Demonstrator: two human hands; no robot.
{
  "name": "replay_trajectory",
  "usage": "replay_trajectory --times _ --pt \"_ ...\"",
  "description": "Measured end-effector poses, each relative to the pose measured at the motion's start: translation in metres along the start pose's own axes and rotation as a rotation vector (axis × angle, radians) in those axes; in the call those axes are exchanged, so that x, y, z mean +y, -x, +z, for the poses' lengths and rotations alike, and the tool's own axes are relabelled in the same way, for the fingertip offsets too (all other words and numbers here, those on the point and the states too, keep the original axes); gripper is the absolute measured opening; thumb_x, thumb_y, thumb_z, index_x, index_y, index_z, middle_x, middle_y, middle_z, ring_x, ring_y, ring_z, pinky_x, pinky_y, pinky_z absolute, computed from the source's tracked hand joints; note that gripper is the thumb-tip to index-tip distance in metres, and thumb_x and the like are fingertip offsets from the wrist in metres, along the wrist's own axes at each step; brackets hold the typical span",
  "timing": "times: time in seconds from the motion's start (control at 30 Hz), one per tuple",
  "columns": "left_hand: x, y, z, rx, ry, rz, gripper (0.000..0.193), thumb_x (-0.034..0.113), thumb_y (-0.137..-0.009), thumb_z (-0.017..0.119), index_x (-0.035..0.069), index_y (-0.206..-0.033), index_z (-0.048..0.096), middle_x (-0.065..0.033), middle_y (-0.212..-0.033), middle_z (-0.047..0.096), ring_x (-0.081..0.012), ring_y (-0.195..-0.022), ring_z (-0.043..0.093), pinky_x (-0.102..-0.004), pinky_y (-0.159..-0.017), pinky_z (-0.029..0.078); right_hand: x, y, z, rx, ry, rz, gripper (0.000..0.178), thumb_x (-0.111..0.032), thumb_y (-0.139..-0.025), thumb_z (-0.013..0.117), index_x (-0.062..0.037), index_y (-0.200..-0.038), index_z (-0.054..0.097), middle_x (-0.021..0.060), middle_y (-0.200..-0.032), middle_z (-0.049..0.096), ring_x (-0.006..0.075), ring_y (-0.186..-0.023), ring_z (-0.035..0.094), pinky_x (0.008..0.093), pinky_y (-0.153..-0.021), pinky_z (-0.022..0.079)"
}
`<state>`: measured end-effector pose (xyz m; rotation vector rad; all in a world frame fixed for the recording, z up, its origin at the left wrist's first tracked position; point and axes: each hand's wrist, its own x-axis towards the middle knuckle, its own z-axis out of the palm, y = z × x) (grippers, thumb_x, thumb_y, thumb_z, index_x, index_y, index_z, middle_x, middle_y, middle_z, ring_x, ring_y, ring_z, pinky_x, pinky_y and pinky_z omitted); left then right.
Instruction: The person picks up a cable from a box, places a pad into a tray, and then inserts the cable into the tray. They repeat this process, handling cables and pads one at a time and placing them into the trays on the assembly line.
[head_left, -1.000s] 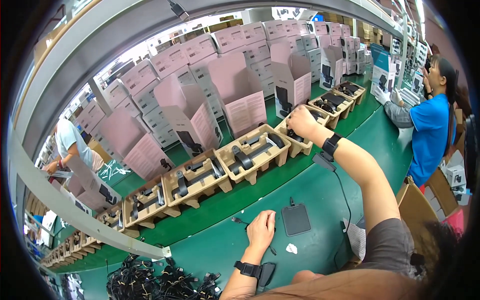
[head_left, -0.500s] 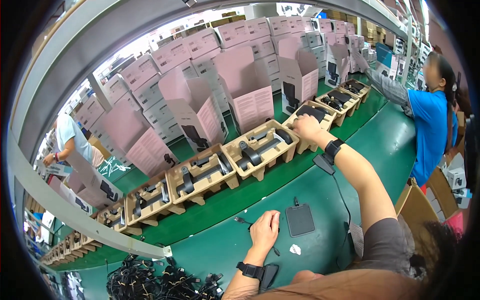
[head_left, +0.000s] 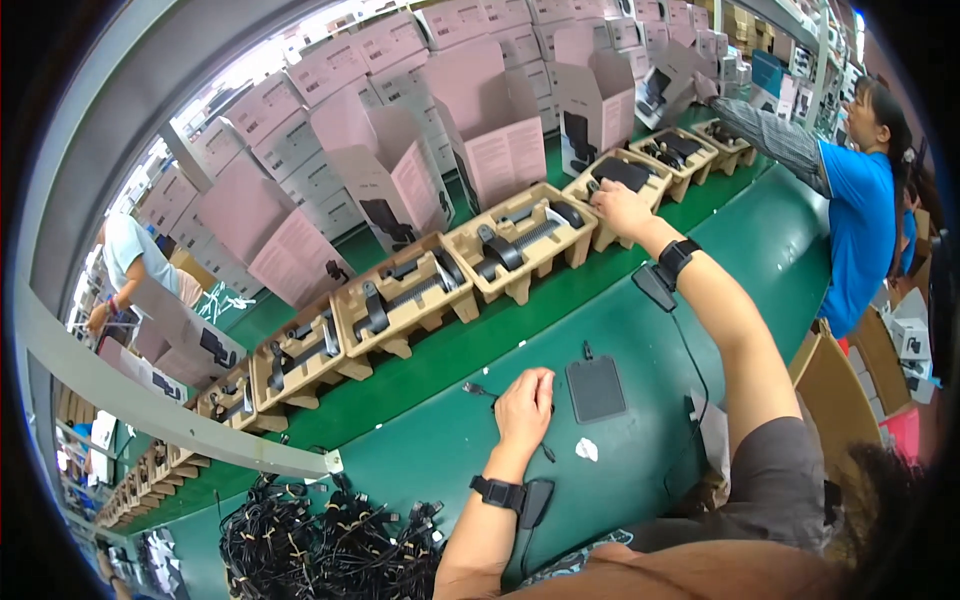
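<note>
My left hand (head_left: 523, 407) rests on the green table with its fingers curled round a black cable (head_left: 478, 389); a plug shows on one side and another cable end below the hand. Just right of it lies a flat black square pad (head_left: 596, 390) with a short plug at its top edge. My right hand (head_left: 622, 208) reaches out to a brown moulded pulp tray (head_left: 640, 198) holding a dark flat pad (head_left: 622, 174). Its fingers are bent together at the tray's left end, and whatever they grip is too small to make out.
Several pulp trays with black parts (head_left: 515, 247) line a green strip, with open pink boxes (head_left: 493, 150) behind. A heap of black cables (head_left: 300, 540) lies lower left beside a metal frame (head_left: 180, 420). A co-worker in blue (head_left: 858, 220) handles a box at right.
The view has tilted, so the table sits higher. My right hand's fingers have shifted to the tray's left end, beside the pad. The co-worker's box now leans over. My left hand keeps its place.
</note>
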<state>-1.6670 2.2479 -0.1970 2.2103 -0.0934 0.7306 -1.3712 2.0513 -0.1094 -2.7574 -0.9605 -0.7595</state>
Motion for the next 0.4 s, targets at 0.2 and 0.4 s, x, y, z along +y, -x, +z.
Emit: replay_trajectory --times 0.2,0.4 --pt "-0.002 0.003 -0.013 0.013 -0.04 0.004 0.011 0.018 -0.088 0.054 0.009 -0.085 0.06 -0.0018 -0.064 0.06 -0.0137 -0.053 0.057 -0.0272 -0.05 0.043 -0.091 0.068 -0.067 -0.103 -0.089 -0.345 0.04 -0.009 -0.065 0.065 -0.0103 -0.103 0.058 0.0086 -0.113 0.051 0.0289 -0.105 0.048 0.0409 -0.084 0.042" --pt "-0.003 0.009 -0.016 -0.025 0.058 -0.087 0.011 0.019 -0.087 0.056 0.009 -0.084 0.058 -0.0045 -0.068 0.06 -0.0207 -0.059 0.059 -0.0325 -0.054 0.046 -0.154 0.142 -0.11 -0.7 -0.003 -0.673 0.095 -0.036 -0.058 0.077 -0.032 -0.138 0.026 0.0004 -0.147 0.019 0.0276 -0.131 0.027 0.0506 -0.103 0.029"
